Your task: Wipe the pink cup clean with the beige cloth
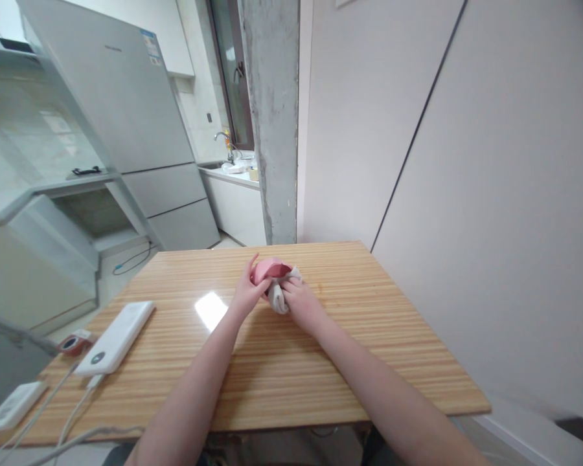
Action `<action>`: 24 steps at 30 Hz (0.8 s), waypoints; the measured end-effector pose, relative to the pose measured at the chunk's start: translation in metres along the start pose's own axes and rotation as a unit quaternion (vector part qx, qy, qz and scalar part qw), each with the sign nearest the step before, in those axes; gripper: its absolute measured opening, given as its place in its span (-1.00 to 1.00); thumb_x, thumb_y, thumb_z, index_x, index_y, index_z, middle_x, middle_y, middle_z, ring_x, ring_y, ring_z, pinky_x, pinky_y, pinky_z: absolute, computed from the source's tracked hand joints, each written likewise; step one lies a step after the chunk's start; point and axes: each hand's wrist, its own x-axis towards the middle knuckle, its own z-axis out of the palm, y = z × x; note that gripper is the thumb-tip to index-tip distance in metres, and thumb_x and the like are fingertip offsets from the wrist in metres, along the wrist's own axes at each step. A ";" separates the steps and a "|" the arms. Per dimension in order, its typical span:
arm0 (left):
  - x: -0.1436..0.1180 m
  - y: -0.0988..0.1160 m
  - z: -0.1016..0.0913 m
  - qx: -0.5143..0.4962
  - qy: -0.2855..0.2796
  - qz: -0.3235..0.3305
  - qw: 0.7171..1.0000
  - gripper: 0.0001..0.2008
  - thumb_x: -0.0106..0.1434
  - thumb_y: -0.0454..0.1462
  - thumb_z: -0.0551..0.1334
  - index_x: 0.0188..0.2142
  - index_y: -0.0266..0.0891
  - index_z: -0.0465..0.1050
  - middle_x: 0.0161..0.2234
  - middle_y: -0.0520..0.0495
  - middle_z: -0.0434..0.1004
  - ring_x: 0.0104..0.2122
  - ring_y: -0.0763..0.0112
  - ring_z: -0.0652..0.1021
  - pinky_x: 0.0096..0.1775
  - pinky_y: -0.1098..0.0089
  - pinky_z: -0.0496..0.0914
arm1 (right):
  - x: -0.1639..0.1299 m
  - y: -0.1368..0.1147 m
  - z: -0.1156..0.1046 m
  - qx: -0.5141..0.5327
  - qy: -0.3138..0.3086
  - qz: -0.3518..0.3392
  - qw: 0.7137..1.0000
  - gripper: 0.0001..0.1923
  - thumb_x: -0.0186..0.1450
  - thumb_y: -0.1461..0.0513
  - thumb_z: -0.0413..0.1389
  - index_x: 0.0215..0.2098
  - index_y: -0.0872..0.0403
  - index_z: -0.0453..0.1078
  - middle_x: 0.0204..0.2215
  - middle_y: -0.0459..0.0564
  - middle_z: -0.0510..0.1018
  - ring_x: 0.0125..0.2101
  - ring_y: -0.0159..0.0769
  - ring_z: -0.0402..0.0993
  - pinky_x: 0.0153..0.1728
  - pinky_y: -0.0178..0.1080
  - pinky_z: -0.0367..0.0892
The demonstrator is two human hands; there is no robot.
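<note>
A person's left hand point(245, 292) grips a pink, rounded object point(271, 268) toward the tabletop's point(369, 291) far edge; the right hand point(299, 300) clutches a pale cloth point(278, 303) against it.

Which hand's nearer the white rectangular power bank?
Left. The left hand is right of the white rectangular power bank, gripping a pink curved object; the right hand is farther right, holding a crumpled whitish cloth against it.
</note>
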 end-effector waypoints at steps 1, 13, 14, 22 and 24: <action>0.000 -0.003 0.005 -0.008 0.017 0.007 1.000 -0.19 0.06 -0.20 0.29 0.27 -0.22 0.01 -0.04 -0.20 0.48 -0.24 0.28 0.57 -0.18 0.25 0.50 | -0.001 0.000 0.000 0.001 0.005 0.012 1.000 -0.80 0.32 0.30 0.04 -0.14 0.08 0.46 -0.20 0.08 0.51 -0.10 -0.16 0.32 -0.07 -0.11 0.29; -0.001 -0.004 -0.002 0.086 0.014 0.020 0.996 -0.37 0.03 -0.37 0.19 0.15 -0.30 0.24 0.08 -0.20 0.39 0.10 0.20 0.39 0.18 0.20 0.19 | 0.000 0.004 0.005 0.014 -0.018 0.010 1.000 -0.80 0.31 0.31 0.05 -0.12 0.09 0.45 -0.14 0.08 0.49 -0.10 -0.18 0.31 -0.09 -0.14 0.28; 0.000 -0.003 -0.004 0.082 0.001 0.020 0.996 -0.37 0.04 -0.36 0.20 0.15 -0.28 0.23 0.08 -0.18 0.39 0.10 0.21 0.39 0.18 0.21 0.19 | 0.001 0.005 0.004 0.009 -0.017 0.000 1.000 -0.80 0.32 0.30 0.05 -0.11 0.08 0.45 -0.11 0.07 0.49 -0.08 -0.17 0.30 -0.08 -0.13 0.27; -0.010 -0.012 0.035 -0.065 0.063 -0.014 0.996 -0.09 0.07 -0.17 0.32 0.30 -0.21 -0.14 0.13 -0.25 0.32 0.08 0.20 0.42 0.12 0.22 0.27 | -0.004 0.009 -0.003 0.067 0.048 0.047 0.995 -0.83 0.29 0.36 0.06 -0.19 0.12 0.46 -0.28 0.07 0.51 -0.17 -0.20 0.31 -0.13 -0.17 0.28; -0.012 -0.014 0.039 -0.046 0.070 -0.015 0.996 -0.19 0.11 -0.18 0.29 0.27 -0.23 -0.05 0.13 -0.23 0.32 0.12 0.19 0.38 0.14 0.21 0.25 | -0.004 0.008 -0.002 0.086 0.052 0.054 0.994 -0.81 0.28 0.39 0.05 -0.19 0.13 0.45 -0.29 0.07 0.50 -0.18 -0.21 0.32 -0.15 -0.19 0.30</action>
